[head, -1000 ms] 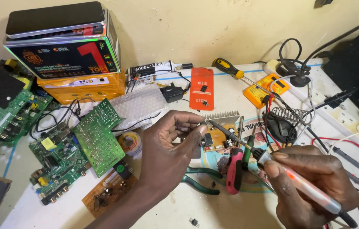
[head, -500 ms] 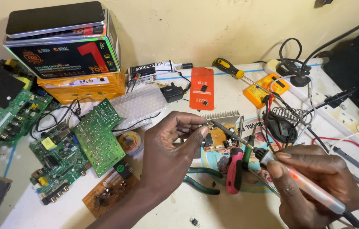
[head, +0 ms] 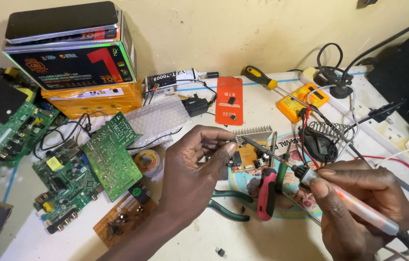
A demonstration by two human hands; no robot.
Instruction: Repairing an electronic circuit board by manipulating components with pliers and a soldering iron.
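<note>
Far left: black carton on orange box | orange card centre | left hand pinches small brown board | right hand grips soldering iron

Green boards; pliers; perhaps multimeter

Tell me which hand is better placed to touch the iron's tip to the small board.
The right hand. It grips the soldering iron, whose tip already points at the small board. The left hand has its fingers at that board's edge and carries no tool.
</note>
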